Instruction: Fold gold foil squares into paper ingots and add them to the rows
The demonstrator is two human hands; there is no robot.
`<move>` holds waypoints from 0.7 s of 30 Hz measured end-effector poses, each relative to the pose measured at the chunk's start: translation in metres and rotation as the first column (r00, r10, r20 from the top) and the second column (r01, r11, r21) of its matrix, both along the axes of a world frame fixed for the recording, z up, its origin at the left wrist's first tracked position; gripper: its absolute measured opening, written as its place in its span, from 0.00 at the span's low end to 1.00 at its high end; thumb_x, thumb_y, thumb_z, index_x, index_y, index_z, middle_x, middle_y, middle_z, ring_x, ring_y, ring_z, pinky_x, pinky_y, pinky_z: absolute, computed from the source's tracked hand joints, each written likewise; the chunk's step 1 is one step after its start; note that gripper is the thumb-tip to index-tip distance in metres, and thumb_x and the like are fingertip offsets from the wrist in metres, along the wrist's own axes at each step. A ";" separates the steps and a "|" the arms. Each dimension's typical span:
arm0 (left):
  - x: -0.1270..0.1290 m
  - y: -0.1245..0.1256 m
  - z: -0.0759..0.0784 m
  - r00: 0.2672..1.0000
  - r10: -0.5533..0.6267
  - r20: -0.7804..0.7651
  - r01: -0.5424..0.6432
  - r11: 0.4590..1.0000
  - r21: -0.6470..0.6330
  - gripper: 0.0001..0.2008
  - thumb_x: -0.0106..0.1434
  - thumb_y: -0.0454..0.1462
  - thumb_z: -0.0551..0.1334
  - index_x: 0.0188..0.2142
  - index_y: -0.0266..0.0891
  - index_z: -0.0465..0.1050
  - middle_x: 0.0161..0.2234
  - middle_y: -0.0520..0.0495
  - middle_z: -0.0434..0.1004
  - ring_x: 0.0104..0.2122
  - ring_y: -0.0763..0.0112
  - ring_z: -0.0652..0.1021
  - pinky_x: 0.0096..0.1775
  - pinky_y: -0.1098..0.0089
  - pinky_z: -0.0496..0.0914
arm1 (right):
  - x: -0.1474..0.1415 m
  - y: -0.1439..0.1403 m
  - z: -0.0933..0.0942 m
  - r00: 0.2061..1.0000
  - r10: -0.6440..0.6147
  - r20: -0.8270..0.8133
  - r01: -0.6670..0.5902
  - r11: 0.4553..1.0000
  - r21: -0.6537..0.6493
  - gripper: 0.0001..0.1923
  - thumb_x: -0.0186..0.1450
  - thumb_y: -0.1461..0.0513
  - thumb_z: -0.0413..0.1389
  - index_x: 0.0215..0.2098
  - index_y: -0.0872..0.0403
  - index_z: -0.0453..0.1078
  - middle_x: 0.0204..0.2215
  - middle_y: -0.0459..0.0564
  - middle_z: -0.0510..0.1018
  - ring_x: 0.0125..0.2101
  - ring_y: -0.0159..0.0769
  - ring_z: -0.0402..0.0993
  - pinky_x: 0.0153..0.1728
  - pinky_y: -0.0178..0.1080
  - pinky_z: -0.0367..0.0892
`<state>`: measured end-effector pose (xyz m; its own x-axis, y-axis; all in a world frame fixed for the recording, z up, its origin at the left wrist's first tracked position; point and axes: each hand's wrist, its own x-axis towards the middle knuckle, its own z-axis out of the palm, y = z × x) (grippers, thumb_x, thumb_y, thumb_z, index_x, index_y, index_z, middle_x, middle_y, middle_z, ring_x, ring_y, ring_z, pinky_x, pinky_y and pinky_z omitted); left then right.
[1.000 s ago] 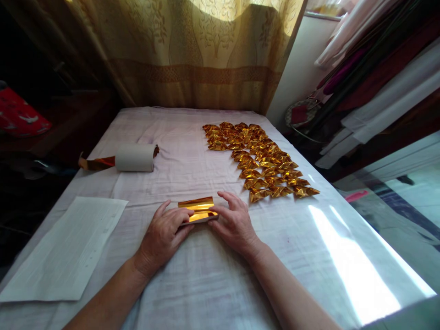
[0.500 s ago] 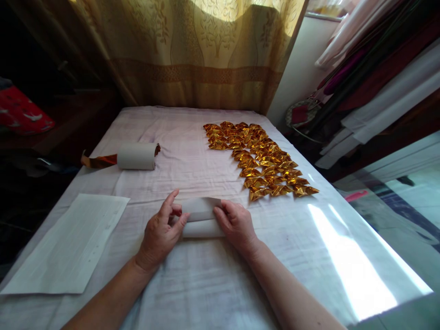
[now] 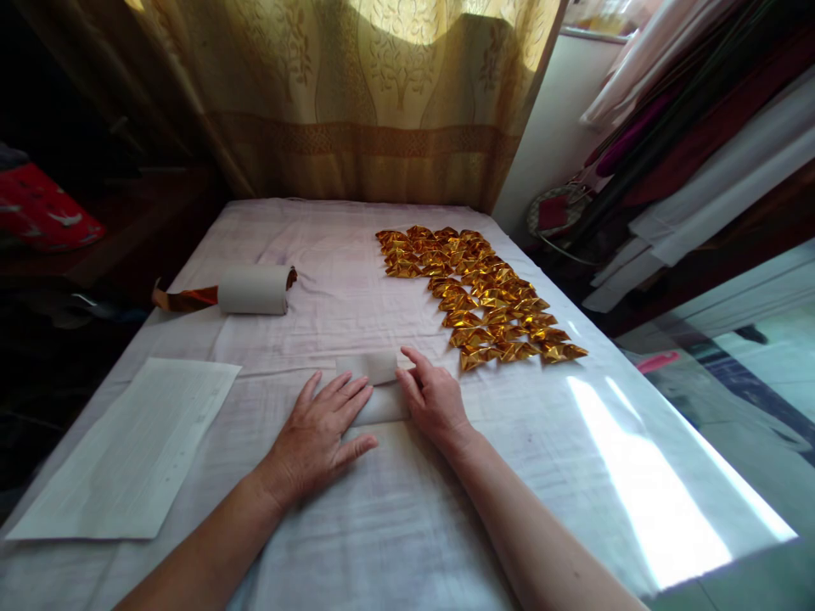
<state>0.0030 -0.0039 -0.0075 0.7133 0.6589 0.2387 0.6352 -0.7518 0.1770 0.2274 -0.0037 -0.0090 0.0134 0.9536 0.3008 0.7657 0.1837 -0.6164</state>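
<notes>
Head view: folded sheet [image 3: 375,386] lay near table's [image 3: 395,526] front edge, long axis left-right, between hands; left hand [image 3: 318,441] flat, pressing left end; right hand [image 3: 436,399] pinching right end.

Small folded white paper [image 3: 375,383] partly hidden under left hand [image 3: 318,441] and right hand [image 3: 436,399]. Both arms cut off at the bottom edge. Flat white paper sheet [image 3: 127,450] running past cloth-covered table [image 3: 382,526] left edge. Right corner washed out by glare.
</notes>
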 end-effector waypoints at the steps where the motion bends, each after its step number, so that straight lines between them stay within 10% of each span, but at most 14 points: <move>1: 0.000 -0.001 -0.001 1.000 0.029 -0.007 -0.029 1.000 0.008 0.32 0.69 0.56 0.50 0.64 0.40 0.63 0.62 0.41 0.69 0.63 0.54 0.66 0.65 0.47 0.47 | 0.001 -0.001 0.002 0.999 0.014 -0.033 -0.015 1.000 -0.018 0.19 0.69 0.60 0.50 0.56 0.55 0.68 0.30 0.48 0.83 0.33 0.40 0.78 0.38 0.40 0.67; 10: -0.001 -0.002 -0.004 0.989 0.148 0.015 -0.149 0.988 0.042 0.27 0.67 0.49 0.58 0.62 0.42 0.64 0.63 0.41 0.67 0.63 0.53 0.65 0.64 0.45 0.51 | 0.004 -0.022 0.013 0.941 0.338 0.020 -0.339 0.941 0.005 0.33 0.55 0.73 0.53 0.58 0.52 0.66 0.47 0.52 0.78 0.47 0.40 0.72 0.50 0.44 0.63; 21: -0.001 -0.002 0.003 0.989 0.118 0.091 -0.115 0.993 -0.036 0.16 0.70 0.44 0.57 0.55 0.46 0.72 0.57 0.45 0.74 0.59 0.54 0.71 0.62 0.42 0.52 | 0.002 -0.018 0.016 0.904 0.295 0.311 -0.342 0.933 0.109 0.05 0.67 0.60 0.59 0.39 0.48 0.78 0.51 0.50 0.78 0.52 0.45 0.69 0.51 0.47 0.58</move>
